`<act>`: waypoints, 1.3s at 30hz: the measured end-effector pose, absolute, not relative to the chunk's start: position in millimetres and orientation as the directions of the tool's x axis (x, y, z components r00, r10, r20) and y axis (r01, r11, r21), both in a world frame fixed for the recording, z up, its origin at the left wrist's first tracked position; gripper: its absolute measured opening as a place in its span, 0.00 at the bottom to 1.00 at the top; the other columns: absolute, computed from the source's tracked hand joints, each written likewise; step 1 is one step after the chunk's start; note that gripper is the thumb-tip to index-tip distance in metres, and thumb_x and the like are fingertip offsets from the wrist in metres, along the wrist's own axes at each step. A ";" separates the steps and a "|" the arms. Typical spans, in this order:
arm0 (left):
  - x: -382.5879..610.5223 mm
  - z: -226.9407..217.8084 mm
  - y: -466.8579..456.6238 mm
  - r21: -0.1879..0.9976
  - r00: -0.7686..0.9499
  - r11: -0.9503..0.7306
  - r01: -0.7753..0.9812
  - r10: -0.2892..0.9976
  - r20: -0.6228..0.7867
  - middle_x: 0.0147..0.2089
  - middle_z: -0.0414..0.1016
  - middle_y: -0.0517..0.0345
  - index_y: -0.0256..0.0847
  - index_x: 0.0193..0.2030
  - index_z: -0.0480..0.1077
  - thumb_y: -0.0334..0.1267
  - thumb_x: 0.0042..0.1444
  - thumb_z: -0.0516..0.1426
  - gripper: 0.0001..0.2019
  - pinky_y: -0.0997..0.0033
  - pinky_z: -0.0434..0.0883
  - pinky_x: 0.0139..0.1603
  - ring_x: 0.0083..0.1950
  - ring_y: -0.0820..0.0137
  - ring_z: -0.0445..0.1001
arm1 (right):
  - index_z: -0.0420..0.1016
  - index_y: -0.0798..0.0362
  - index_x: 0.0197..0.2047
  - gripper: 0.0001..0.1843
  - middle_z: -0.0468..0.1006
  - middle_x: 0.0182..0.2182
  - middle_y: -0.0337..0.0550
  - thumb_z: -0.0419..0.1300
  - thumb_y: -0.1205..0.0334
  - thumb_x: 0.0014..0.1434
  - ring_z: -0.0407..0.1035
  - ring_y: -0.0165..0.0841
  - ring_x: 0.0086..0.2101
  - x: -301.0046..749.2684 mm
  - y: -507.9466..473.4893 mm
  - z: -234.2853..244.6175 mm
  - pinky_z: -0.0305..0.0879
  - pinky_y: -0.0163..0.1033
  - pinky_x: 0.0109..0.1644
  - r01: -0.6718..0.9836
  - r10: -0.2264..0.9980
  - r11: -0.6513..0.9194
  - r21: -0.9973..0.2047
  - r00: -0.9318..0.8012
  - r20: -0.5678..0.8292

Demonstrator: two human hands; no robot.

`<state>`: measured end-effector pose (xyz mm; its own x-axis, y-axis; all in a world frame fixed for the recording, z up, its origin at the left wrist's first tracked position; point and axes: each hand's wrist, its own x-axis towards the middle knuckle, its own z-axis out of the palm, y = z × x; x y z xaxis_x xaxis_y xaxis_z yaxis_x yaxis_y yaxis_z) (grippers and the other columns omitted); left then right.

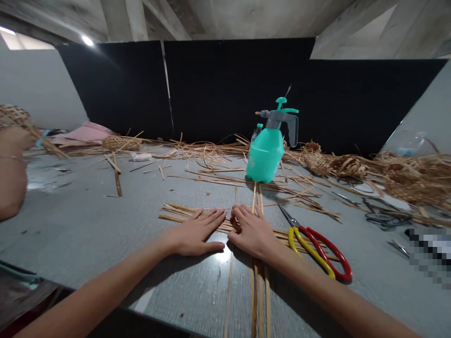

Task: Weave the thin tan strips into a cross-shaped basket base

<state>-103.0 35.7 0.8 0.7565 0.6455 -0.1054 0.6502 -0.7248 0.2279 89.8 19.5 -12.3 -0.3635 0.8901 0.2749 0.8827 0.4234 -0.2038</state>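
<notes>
Evidently, we are dealing with light, springy strips: the lengthwise strips (261,300) lie along the surface (190,291) on the near side of the right hand (252,232) and run beneath it, with one thin strip (230,286) set apart to their left. The right hand's fingers are curled, tips down by the crossing; we cannot tell whether they pinch anything. The left hand (200,232) lies flat, fingers extended and thumb apart, resting over the crosswise strips (224,227) and gripping nothing. We judge the strips stiffish, likely to split if bent sharply and apt to slide, so we would press at the crossing and pinch single strips close to it. Right of the right fingers lie scissors (313,253); beyond them stands a spray bottle (266,155).
</notes>
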 end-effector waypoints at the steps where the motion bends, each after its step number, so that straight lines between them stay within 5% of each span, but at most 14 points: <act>1: -103.2 0.9 35.8 0.229 0.757 -0.725 0.649 0.644 -0.108 0.69 0.35 0.50 0.41 0.68 0.37 0.62 0.57 0.42 0.38 0.51 0.38 0.65 0.69 0.59 0.37 | 0.65 0.51 0.38 0.11 0.71 0.46 0.48 0.51 0.61 0.49 0.60 0.42 0.51 92.7 18.5 -12.5 0.40 0.53 0.60 0.884 0.892 0.420 -0.207 -0.360 0.273; 18: -102.0 0.5 34.8 0.220 0.750 -0.720 0.658 0.653 -0.105 0.69 0.37 0.50 0.42 0.68 0.39 0.62 0.57 0.42 0.38 0.52 0.39 0.65 0.69 0.59 0.38 | 0.66 0.51 0.41 0.11 0.68 0.52 0.48 0.52 0.63 0.52 0.54 0.44 0.57 113.6 12.0 -13.7 0.38 0.58 0.61 0.861 0.851 0.477 -0.176 -0.403 0.336; 23: -96.0 3.0 30.8 0.187 0.751 -0.742 0.644 0.660 0.035 0.69 0.43 0.48 0.43 0.66 0.46 0.57 0.58 0.47 0.34 0.52 0.41 0.65 0.68 0.58 0.43 | 0.67 0.51 0.37 0.07 0.71 0.44 0.46 0.50 0.68 0.56 0.64 0.37 0.46 122.3 13.3 -8.0 0.58 0.46 0.52 0.687 0.732 0.675 -0.270 -0.577 0.362; 26: -88.7 6.9 28.7 0.183 0.788 -0.799 0.573 0.598 0.144 0.67 0.50 0.49 0.43 0.62 0.55 0.47 0.60 0.50 0.25 0.55 0.47 0.64 0.66 0.60 0.49 | 0.68 0.52 0.37 0.11 0.71 0.39 0.45 0.48 0.73 0.56 0.65 0.34 0.41 126.6 15.9 -4.1 0.62 0.41 0.46 0.634 0.712 0.702 -0.323 -0.637 0.298; 31: -81.2 5.7 30.0 0.277 0.820 -0.839 0.468 0.529 0.217 0.58 0.64 0.52 0.41 0.51 0.66 0.33 0.62 0.48 0.12 0.62 0.57 0.59 0.58 0.64 0.62 | 0.69 0.52 0.41 0.14 0.69 0.41 0.45 0.47 0.74 0.57 0.64 0.34 0.41 129.3 22.2 1.4 0.61 0.40 0.45 0.627 0.674 0.737 -0.251 -0.705 0.221; 39: -85.4 -2.4 35.1 0.330 0.838 -0.818 0.470 0.532 0.125 0.60 0.63 0.51 0.41 0.51 0.64 0.35 0.63 0.46 0.12 0.57 0.51 0.63 0.59 0.65 0.61 | 0.72 0.50 0.39 0.11 0.67 0.37 0.44 0.48 0.67 0.62 0.61 0.33 0.36 126.6 36.7 4.0 0.59 0.39 0.41 0.594 0.605 0.796 -0.116 -0.779 0.167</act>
<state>-85.4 35.1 -2.4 0.8378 0.5316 0.1245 0.4703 -0.8185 0.3299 126.6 36.7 4.0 -0.7786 0.6049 0.1669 0.5937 0.7962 -0.1160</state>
